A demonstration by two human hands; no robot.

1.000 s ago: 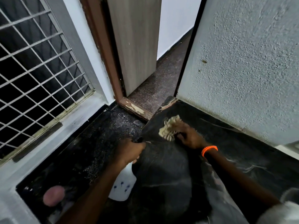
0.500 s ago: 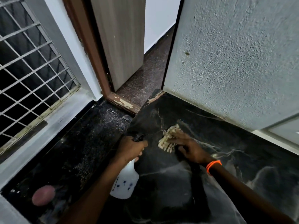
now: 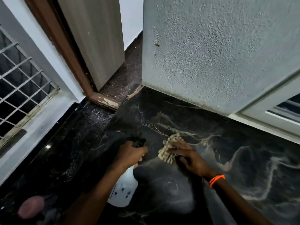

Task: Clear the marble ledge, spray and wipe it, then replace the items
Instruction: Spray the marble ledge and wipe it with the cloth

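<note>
The black marble ledge (image 3: 243, 159) with pale veins fills the lower right, running along a textured grey wall. My right hand (image 3: 190, 158), with an orange band at the wrist, presses a beige cloth (image 3: 168, 148) flat on the marble near the ledge's left end. My left hand (image 3: 129, 155) grips the black trigger head of a white spray bottle (image 3: 123, 190), held upright just left of the cloth, beside the ledge's edge. No other items lie on the visible part of the ledge.
A dark speckled floor (image 3: 68, 143) lies left of the ledge, below it. A pinkish round object (image 3: 30, 207) sits at the bottom left. A barred window (image 3: 21, 88) is on the left, a wooden door (image 3: 97, 43) and brown frame (image 3: 103, 99) ahead.
My right hand has drawn the cloth back along the marble, away from the ledge's far left corner. The left hand keeps the bottle beside it. My view has tilted down and right.
</note>
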